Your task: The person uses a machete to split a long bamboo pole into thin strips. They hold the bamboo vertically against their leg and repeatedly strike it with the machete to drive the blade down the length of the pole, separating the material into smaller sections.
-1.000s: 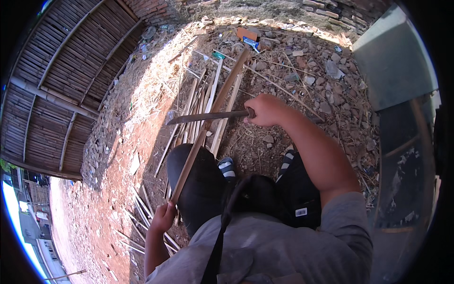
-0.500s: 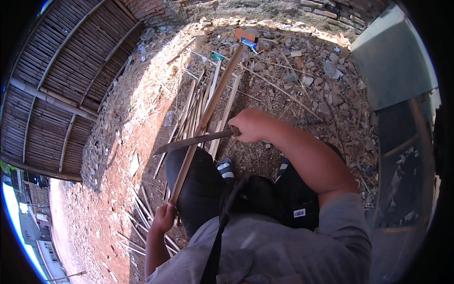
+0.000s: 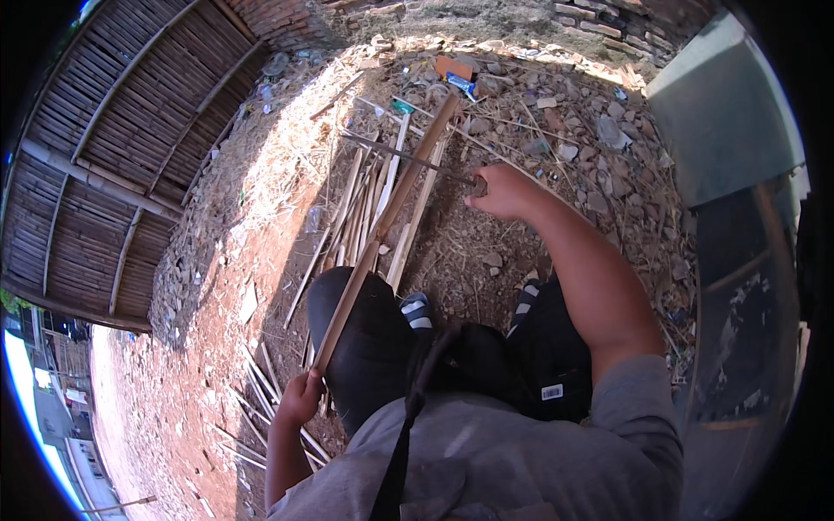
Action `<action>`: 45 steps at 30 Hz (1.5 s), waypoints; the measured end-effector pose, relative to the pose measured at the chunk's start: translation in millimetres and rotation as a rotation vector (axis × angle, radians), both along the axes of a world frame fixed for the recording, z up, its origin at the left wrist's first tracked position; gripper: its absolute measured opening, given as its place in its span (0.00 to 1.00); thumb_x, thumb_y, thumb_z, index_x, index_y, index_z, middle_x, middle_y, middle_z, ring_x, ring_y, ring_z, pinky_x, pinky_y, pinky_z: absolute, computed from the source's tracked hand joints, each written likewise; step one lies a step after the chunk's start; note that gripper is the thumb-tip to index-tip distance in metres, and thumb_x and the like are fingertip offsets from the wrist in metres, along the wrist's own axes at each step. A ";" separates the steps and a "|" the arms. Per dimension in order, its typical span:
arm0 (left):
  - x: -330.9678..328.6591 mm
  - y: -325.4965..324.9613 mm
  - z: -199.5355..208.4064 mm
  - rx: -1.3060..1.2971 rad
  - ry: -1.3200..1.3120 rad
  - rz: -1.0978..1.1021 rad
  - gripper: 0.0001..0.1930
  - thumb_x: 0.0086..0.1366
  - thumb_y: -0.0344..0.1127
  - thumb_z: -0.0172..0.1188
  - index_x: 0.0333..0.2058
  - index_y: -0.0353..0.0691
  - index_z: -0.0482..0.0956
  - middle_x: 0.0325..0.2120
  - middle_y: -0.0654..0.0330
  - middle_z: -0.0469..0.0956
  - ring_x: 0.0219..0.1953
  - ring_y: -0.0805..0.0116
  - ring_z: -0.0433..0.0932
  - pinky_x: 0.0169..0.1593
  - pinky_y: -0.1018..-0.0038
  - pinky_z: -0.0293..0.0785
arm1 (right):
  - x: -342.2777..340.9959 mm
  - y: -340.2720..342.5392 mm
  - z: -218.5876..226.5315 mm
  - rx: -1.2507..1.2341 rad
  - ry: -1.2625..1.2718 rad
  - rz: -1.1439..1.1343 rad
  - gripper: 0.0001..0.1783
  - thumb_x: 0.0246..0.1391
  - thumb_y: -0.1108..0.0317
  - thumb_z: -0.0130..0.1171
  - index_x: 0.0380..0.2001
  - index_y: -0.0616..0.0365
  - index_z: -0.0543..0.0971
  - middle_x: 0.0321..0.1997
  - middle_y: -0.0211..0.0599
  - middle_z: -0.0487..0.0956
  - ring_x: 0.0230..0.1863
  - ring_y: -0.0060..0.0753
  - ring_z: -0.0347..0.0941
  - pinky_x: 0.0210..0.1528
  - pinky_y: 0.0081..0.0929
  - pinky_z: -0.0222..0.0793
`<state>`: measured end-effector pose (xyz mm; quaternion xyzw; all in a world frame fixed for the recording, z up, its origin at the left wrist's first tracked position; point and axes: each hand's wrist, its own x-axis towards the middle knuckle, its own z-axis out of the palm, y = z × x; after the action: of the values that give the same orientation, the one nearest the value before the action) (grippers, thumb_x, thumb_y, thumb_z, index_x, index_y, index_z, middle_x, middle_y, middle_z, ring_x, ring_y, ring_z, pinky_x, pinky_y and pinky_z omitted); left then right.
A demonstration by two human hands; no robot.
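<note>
My left hand [image 3: 301,398] is closed around the near end of a long split-bamboo strip [image 3: 349,300]. The strip slants up and away across my left thigh, its far end above the rubble. In my right hand [image 3: 506,193] is the handle of a machete [image 3: 415,160], its long thin blade pointing left, seen nearly edge-on. That blade crosses the far half of the strip; whether it touches cannot be made out. Beneath lies a bundle of bamboo strips [image 3: 354,201] on the ground. More thin strips [image 3: 252,386] lie by my left forearm.
A woven bamboo wall [image 3: 113,113] stands on the left and a brick wall [image 3: 382,24] at the back. Broken stones [image 3: 599,165] cover the ground at the right, beside a greenish panel [image 3: 730,108]. My sandalled foot [image 3: 417,311] is between the strips and my knees.
My right hand has moved the machete away from me along the strip, and the blade has turned from its flat side to its edge. My left hand stays in place.
</note>
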<state>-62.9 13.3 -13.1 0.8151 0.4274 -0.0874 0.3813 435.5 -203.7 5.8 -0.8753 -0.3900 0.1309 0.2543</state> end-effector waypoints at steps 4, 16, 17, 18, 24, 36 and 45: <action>-8.6 2.0 -10.1 0.002 -0.011 0.014 0.33 0.76 0.57 0.42 0.28 0.31 0.79 0.20 0.57 0.77 0.26 0.67 0.76 0.34 0.67 0.71 | -30.7 13.3 10.0 -0.082 0.057 0.280 0.21 0.52 0.53 0.67 0.41 0.58 0.81 0.37 0.47 0.82 0.44 0.51 0.80 0.46 0.45 0.74; -12.5 2.9 -20.5 -0.036 -0.080 0.062 0.32 0.76 0.57 0.42 0.28 0.32 0.78 0.19 0.60 0.75 0.25 0.71 0.73 0.31 0.68 0.69 | -26.0 11.1 13.4 -0.101 -0.026 0.227 0.20 0.51 0.52 0.68 0.39 0.55 0.82 0.34 0.45 0.82 0.42 0.49 0.81 0.46 0.45 0.75; -10.9 2.9 -21.2 -0.048 -0.066 0.071 0.32 0.76 0.57 0.42 0.28 0.32 0.78 0.19 0.61 0.74 0.25 0.71 0.72 0.31 0.69 0.68 | -18.2 9.1 9.1 -0.076 -0.008 0.162 0.21 0.51 0.51 0.68 0.40 0.56 0.82 0.34 0.46 0.82 0.42 0.49 0.81 0.46 0.45 0.75; -8.5 1.9 -20.2 -0.054 -0.069 0.062 0.32 0.76 0.57 0.42 0.28 0.32 0.77 0.19 0.61 0.74 0.25 0.71 0.72 0.31 0.69 0.68 | -10.6 6.0 6.3 -0.052 0.009 0.098 0.23 0.52 0.51 0.68 0.42 0.57 0.82 0.35 0.46 0.82 0.42 0.49 0.81 0.46 0.45 0.75; -7.6 3.1 -14.5 -0.052 -0.060 0.039 0.32 0.76 0.59 0.41 0.28 0.34 0.76 0.19 0.62 0.73 0.24 0.71 0.71 0.31 0.68 0.68 | -0.5 2.7 -0.7 -0.031 0.086 0.064 0.30 0.52 0.49 0.68 0.50 0.62 0.80 0.43 0.52 0.82 0.47 0.50 0.80 0.50 0.41 0.74; -9.5 3.6 -18.1 -0.102 -0.050 0.100 0.32 0.76 0.60 0.42 0.26 0.35 0.76 0.18 0.63 0.73 0.22 0.72 0.70 0.28 0.70 0.67 | -45.3 17.8 6.3 -0.069 -0.029 0.467 0.22 0.48 0.50 0.70 0.38 0.56 0.81 0.34 0.45 0.81 0.40 0.52 0.79 0.42 0.45 0.74; -8.8 3.6 -21.4 -0.114 -0.082 0.083 0.33 0.75 0.62 0.41 0.27 0.36 0.76 0.17 0.65 0.72 0.22 0.74 0.70 0.27 0.72 0.65 | -10.4 1.5 12.8 -0.085 0.083 0.152 0.22 0.51 0.52 0.69 0.40 0.58 0.82 0.35 0.46 0.83 0.43 0.49 0.81 0.45 0.44 0.75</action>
<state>-71.7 16.9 -34.6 0.7765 0.4393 -0.0623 0.4475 425.1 -202.2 18.6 -0.8470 -0.4384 0.2024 0.2225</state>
